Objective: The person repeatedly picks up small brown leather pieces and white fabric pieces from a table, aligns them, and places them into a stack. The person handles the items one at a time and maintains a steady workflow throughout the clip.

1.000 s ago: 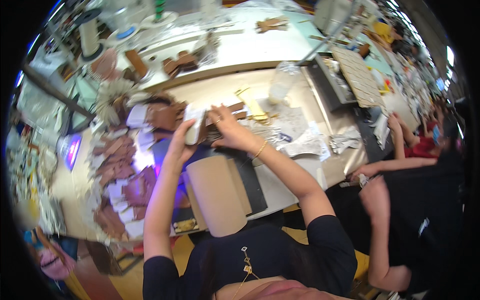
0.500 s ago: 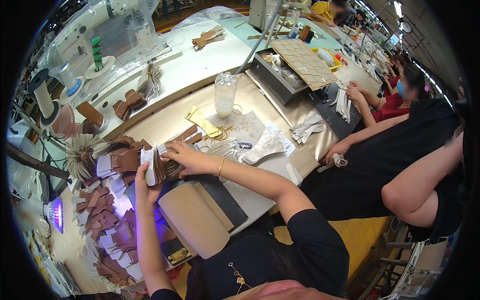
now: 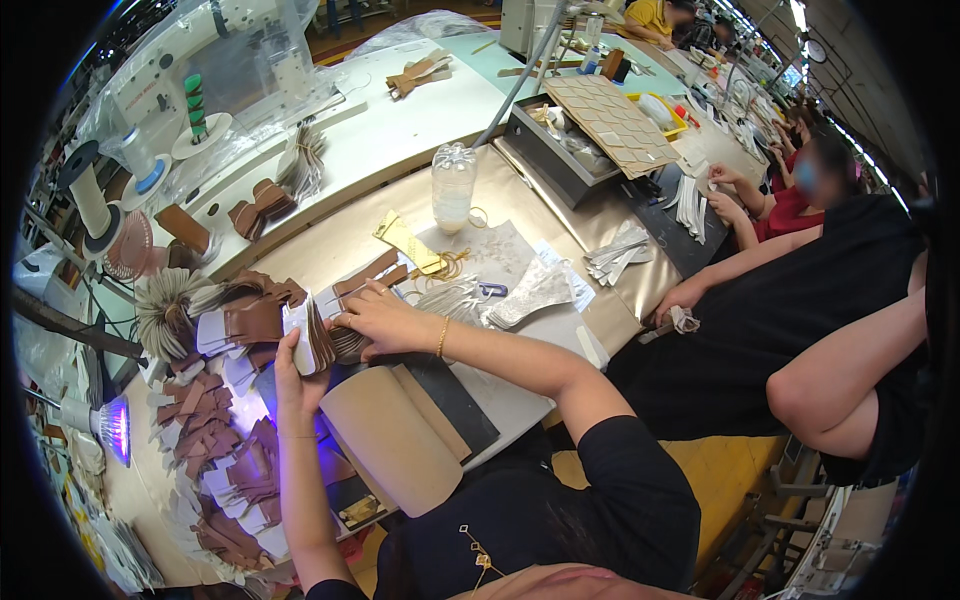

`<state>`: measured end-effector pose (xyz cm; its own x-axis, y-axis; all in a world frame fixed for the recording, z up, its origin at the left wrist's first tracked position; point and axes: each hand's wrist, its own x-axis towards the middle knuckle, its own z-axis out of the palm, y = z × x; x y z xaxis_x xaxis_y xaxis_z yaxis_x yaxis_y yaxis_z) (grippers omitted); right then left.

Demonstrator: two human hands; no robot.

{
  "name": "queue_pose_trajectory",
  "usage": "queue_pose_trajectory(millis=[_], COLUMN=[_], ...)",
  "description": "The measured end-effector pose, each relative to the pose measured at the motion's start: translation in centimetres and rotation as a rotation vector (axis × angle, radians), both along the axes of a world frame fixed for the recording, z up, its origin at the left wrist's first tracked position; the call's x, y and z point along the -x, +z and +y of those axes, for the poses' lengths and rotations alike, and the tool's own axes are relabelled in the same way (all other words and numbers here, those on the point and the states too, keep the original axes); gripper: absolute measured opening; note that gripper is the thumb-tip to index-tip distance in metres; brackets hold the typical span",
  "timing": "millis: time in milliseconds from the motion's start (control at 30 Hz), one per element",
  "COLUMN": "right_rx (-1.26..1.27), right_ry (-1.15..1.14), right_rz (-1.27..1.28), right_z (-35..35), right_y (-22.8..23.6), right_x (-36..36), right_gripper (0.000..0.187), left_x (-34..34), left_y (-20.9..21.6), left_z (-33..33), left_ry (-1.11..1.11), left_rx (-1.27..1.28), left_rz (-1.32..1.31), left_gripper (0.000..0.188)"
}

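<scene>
My left hand (image 3: 294, 368) is closed around a small stack of brown and white leather pieces (image 3: 306, 338), held upright with the pale face outward. Fingers apart, my right hand (image 3: 388, 318) lies just right of that stack, its fingertips at the stack's edge. Under and beside the fingers is a row of brown strips (image 3: 372, 278), partly hidden by the hand. Left of the held stack sits a bundle of brown and white pieces (image 3: 250, 318). Below my right wrist, a tan curved board (image 3: 388, 440) rests at the table's near edge.
Loose brown and white pieces (image 3: 200, 415) cover the left side, beside a lamp glowing purple (image 3: 115, 430). Behind my hands stand a plastic bottle (image 3: 453, 190) and yellow tags (image 3: 408, 243). A dark open box (image 3: 560, 150) is farther right. Co-workers sit along the right, one in black close by (image 3: 760, 310).
My right fingers have shifted slightly and curled more toward the held stack's edge. My left hand keeps hold of the stack. The co-worker in red has moved their hands.
</scene>
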<state>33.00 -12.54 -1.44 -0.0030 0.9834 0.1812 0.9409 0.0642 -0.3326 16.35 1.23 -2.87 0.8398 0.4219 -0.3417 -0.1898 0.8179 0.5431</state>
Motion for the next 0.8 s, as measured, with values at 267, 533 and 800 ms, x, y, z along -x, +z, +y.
queue_pose_trajectory(millis=[267, 533, 800], right_rx=[0.108, 0.081, 0.291], right_ry=[-0.055, -0.026, -0.062], right_rz=[-0.035, -0.178, 0.083], right_z=[0.5, 0.6, 0.8], right_y=[0.6, -0.6, 2.0], right_x=[0.1, 0.8, -0.9], right_gripper=[0.072, 0.069, 0.056], left_x=[1.6, 1.3, 1.5], left_y=[0.8, -1.3, 0.1], left_z=[0.0, 0.3, 0.6], left_ry=[0.035, -0.053, 0.11], left_rx=[-0.312, -0.215, -0.4], left_rz=[0.299, 0.14, 0.268], left_gripper=[0.04, 0.041, 0.037])
